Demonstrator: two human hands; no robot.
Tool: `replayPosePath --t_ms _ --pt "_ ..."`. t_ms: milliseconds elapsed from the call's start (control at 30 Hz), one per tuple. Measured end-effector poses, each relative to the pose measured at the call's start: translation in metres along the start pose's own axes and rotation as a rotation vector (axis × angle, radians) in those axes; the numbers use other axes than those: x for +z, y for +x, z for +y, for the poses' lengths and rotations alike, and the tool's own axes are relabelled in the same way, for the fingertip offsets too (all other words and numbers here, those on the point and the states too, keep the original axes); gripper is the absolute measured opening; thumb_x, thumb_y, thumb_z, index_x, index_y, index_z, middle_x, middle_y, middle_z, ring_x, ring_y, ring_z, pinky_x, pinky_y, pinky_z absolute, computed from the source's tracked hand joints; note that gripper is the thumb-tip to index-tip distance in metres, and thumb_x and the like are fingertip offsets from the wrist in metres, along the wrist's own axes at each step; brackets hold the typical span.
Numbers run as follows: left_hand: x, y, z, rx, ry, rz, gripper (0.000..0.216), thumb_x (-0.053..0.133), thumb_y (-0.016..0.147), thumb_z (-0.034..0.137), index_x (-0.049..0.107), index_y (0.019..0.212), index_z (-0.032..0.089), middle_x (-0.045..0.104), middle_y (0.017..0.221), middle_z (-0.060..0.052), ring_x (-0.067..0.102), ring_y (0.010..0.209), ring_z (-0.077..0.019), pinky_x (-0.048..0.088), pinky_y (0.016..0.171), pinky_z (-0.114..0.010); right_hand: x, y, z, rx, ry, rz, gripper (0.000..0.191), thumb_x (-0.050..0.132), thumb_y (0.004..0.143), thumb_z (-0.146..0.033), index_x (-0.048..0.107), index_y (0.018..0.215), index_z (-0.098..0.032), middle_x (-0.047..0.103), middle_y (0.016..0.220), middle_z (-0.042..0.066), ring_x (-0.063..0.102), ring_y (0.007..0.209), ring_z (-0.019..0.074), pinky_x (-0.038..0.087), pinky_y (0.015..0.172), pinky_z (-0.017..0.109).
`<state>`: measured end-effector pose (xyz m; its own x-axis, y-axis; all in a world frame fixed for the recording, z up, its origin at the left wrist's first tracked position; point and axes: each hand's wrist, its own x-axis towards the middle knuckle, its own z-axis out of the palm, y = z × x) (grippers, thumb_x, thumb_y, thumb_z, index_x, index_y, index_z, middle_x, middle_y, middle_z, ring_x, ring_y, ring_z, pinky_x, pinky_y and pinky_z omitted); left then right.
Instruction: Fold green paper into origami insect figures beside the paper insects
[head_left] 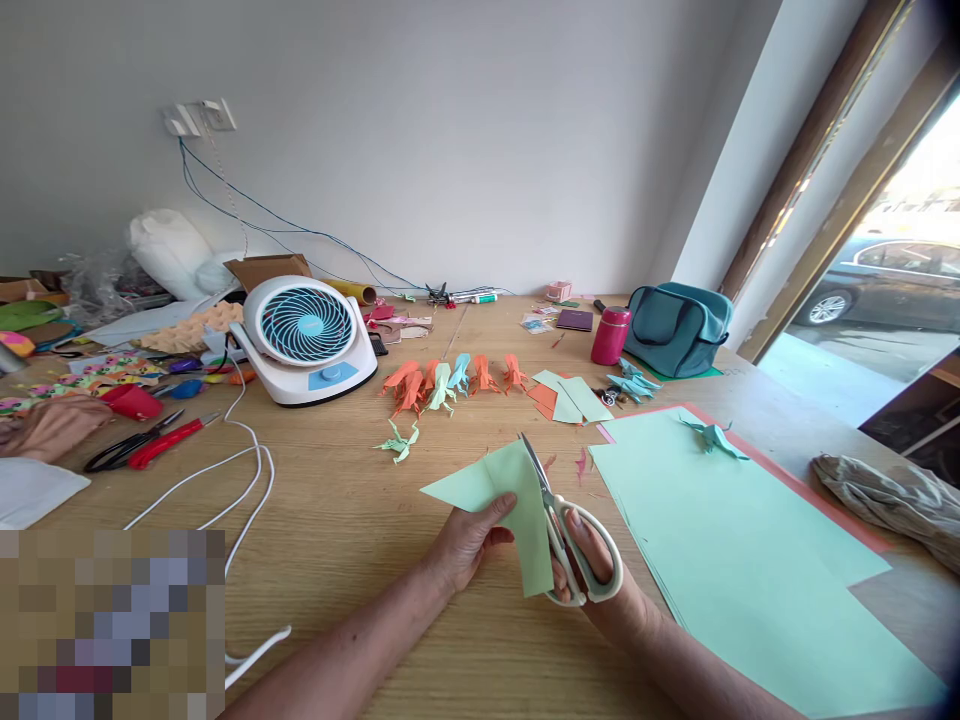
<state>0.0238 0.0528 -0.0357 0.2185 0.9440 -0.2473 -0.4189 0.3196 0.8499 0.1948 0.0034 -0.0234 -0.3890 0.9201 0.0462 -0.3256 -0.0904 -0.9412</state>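
With left hand (466, 545) fingers clamped on folded pale-green paper (534, 540) well short of worktop's (337, 480) back edge, right hand (628, 605) fingers looped through cream-handled steel scissors (550, 496), looks mid-cut, with coloured folded-paper figures (460, 370) beyond apparently done, large pale-green sheets (720, 530) toward right edge left.

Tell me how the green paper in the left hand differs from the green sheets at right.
The held paper is small; the green sheets are far larger. The held paper is gripped in the left hand; the green sheets lie flat on the table. The held paper has scissors at its edge; the green sheets carry a folded paper figure. Both are light green.
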Motion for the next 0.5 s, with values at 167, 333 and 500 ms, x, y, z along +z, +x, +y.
replayPosePath --t_ms 167,333,500 --pt "-0.0016 0.0013 -0.0029 0.012 0.01 -0.014 0.051 0.086 0.067 0.035 0.068 0.113 0.021 0.074 0.105 -0.009 0.068 0.09 -0.0237 0.052 0.061 -0.026 0.0001 0.0005 0.0006 0.002 0.028 0.012 0.053 0.036 0.098 -0.06 0.051 0.068 -0.019 0.048 0.055 -0.001 0.042 0.051 0.0118 0.036 0.055 0.028" --pt "-0.0002 0.0004 -0.0031 0.03 0.016 -0.005 0.04 0.087 0.064 0.036 0.073 0.097 0.019 0.075 0.101 -0.009 0.069 0.086 -0.0234 0.052 0.058 -0.026 0.0011 -0.001 -0.0022 0.007 0.043 0.03 0.05 0.038 0.096 -0.062 0.053 0.076 -0.019 0.047 0.056 -0.002 0.039 0.05 0.0107 0.034 0.053 0.027" --pt "0.0039 -0.0032 0.0024 0.022 0.041 -0.034 0.041 0.087 0.063 0.039 0.072 0.092 0.014 0.075 0.101 -0.012 0.069 0.085 -0.0229 0.052 0.059 -0.026 -0.0014 0.0015 -0.0086 -0.034 0.036 0.058 0.048 0.038 0.096 -0.063 0.056 0.084 -0.02 0.045 0.056 -0.004 0.036 0.049 0.0101 0.032 0.053 0.026"
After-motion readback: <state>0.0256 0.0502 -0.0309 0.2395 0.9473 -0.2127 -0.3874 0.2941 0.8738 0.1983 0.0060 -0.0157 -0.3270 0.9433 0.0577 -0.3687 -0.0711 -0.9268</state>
